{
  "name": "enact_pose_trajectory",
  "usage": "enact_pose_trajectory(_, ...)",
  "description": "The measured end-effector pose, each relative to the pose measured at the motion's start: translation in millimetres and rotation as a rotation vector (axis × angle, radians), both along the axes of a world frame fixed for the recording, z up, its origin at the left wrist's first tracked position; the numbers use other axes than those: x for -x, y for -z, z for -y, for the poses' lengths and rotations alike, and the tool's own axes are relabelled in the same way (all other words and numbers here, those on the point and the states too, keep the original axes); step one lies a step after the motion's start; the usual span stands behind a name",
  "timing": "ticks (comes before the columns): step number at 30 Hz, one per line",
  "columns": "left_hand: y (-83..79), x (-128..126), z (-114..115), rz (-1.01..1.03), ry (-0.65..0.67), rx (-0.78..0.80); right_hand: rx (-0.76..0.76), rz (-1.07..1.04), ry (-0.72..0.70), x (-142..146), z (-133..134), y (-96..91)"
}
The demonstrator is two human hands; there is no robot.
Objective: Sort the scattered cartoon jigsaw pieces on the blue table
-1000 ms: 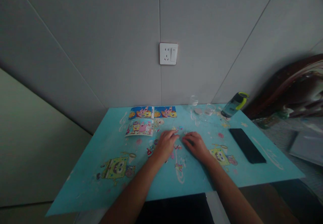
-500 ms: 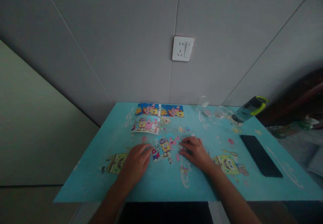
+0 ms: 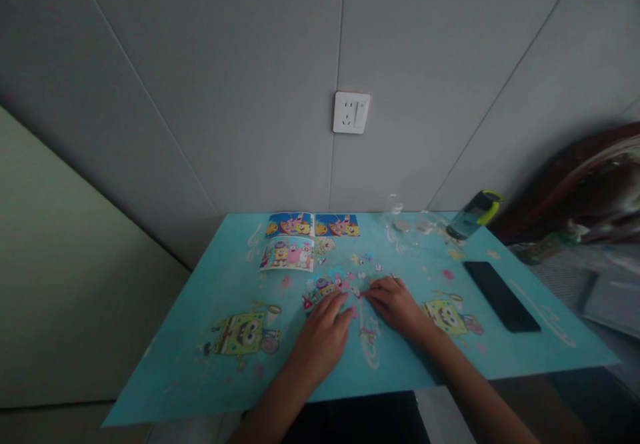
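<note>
A partly joined jigsaw puzzle (image 3: 320,288) with cartoon figures lies flat on the blue table mat. My left hand (image 3: 323,337) rests over its near right part, fingers stretched out and thumb apart, hiding some of it. To the right, my right hand (image 3: 400,305) has thumb and forefinger pinched at the edge of a small puzzle piece (image 3: 356,292), which lies at the fingertips. Several loose pieces lie around, among them a pink one (image 3: 354,312) beside my left thumb. Behind the puzzle is a curved printed picture sheet (image 3: 287,255) with cartoon figures.
Two blue picture cards (image 3: 337,225) lie by the wall. At the back right are clear plastic containers (image 3: 424,223) and a dark bottle (image 3: 473,216) with a lime-green loop. A black flat slab (image 3: 501,297) lies at right. The mat (image 3: 200,317) has printed cartoon figures.
My left hand has moved right, from the puzzle's left edge to over its near right part. My right hand stays by the small piece, its fingers closer together. The view has shifted slightly.
</note>
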State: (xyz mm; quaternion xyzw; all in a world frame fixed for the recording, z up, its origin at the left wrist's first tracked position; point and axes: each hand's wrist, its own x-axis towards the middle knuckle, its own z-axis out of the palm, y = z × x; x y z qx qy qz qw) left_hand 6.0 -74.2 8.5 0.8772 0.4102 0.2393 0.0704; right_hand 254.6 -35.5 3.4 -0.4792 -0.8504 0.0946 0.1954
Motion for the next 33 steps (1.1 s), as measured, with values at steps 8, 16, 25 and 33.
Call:
enact_pose_trajectory(8,-7.7,42,6,-0.084,0.01,-0.072,-0.055,0.025,0.134,23,9,-1.1)
enact_pose_trajectory(16,2.7,41,28,-0.096,-0.046,-0.09,0.048,0.012,0.19,39,-13,2.2)
enact_pose_trajectory(25,-12.8,39,20,-0.143,-0.105,0.005,0.194,-0.018,0.157,21,-38,2.8)
enact_pose_trajectory(33,-15.5,-23,-18,0.08,-0.202,0.093,0.25,-0.153,0.082,28,-30,-7.6)
